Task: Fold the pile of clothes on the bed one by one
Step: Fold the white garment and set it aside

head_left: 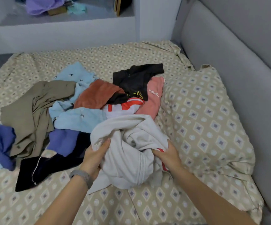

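Both hands grab a bunched white garment (pixel 128 153) on the bed (pixel 131 207). The left hand (pixel 94 156) and right hand (pixel 167 157) squeeze its sides, beside the pile of clothes (pixel 86 101)

Cream garment (pixel 128 153) bunched at near edge of clothes pile (pixel 82 104)

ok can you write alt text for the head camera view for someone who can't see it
Seen from above, a person's left hand and right hand grip a bunched off-white garment at the near edge of a pile of clothes on a bed with a patterned beige sheet. A matching pillow lies to the right, beside a grey padded headboard.
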Demonstrator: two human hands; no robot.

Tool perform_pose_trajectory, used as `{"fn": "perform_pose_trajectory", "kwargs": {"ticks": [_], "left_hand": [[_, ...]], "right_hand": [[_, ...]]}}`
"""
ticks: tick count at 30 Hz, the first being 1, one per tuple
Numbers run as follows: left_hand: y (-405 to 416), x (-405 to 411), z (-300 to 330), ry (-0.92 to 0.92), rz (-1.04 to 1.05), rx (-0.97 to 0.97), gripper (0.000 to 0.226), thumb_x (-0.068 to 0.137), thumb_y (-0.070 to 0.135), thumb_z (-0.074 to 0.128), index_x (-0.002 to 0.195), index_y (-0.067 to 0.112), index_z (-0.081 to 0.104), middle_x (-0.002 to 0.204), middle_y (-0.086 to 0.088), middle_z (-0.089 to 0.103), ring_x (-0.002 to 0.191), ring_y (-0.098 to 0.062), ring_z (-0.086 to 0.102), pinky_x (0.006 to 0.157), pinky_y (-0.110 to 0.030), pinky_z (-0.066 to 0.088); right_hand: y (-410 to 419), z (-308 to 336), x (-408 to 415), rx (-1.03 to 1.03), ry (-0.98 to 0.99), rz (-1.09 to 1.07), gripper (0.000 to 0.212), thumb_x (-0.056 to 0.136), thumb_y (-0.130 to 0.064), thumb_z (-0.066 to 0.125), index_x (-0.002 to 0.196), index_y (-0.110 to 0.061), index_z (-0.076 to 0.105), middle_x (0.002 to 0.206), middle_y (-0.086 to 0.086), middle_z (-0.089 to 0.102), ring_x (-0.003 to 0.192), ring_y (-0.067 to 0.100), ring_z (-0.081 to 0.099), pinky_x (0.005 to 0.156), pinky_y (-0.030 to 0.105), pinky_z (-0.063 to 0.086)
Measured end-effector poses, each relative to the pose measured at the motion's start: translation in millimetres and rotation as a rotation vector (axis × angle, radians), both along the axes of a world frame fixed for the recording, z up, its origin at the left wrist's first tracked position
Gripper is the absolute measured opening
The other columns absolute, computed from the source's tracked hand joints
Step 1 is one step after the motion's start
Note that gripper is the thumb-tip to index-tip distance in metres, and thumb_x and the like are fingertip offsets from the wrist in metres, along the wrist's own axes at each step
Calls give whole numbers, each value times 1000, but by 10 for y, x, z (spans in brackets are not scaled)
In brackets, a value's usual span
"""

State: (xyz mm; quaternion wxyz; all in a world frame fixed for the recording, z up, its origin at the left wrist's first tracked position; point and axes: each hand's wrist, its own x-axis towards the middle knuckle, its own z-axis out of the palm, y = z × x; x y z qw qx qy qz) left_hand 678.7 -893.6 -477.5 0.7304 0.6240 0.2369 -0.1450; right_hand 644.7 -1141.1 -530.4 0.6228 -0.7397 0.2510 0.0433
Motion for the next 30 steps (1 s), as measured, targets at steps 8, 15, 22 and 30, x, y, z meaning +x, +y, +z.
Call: {"fn": "perform_pose_trajectory", "kwargs": {"ticks": [8, 15, 22, 30], "left_hand": [[321, -392, -1506, 73, -5, -37, 34, 91, 28, 65, 123, 18, 61, 113, -4, 71, 106, -23, 66, 81, -38, 55], [643, -874, -2218, 50, -235, 156, 40, 91, 19, 62, 127, 33, 51, 116, 4, 66, 104, -21, 64, 82, -42, 56], [707, -1461, -1690, -29, -159, 183, 23, 95, 5, 47, 109, 14, 63, 102, -6, 71, 94, -26, 67, 77, -40, 57], [252, -1881, -1072, -269, -288, 150, 18, 98, 11, 48, 111, 10, 60, 114, -19, 65, 104, -33, 64, 89, -47, 53]], "right_hand": [[308, -1257, -190, -185, -140, 15, 59, 82, -31, 76, 132, -23, 45, 118, -10, 57, 106, 7, 55, 87, 15, 42], [638, -1795, -384, -465, -435, 93, 66, 77, -19, 74, 135, -24, 42, 134, -2, 34, 121, -2, 31, 107, 21, 28], [1039, -1586, -1337, -582, -365, 415, 45, 69, -62, 65, 94, -28, 48, 127, -8, 41, 130, 18, 37, 100, 28, 36], [1197, -1084, -1760, -81, -12, 674, 96, 71, -40, 83, 144, -28, 22, 131, -9, 55, 119, 8, 54, 97, 27, 48]]}}
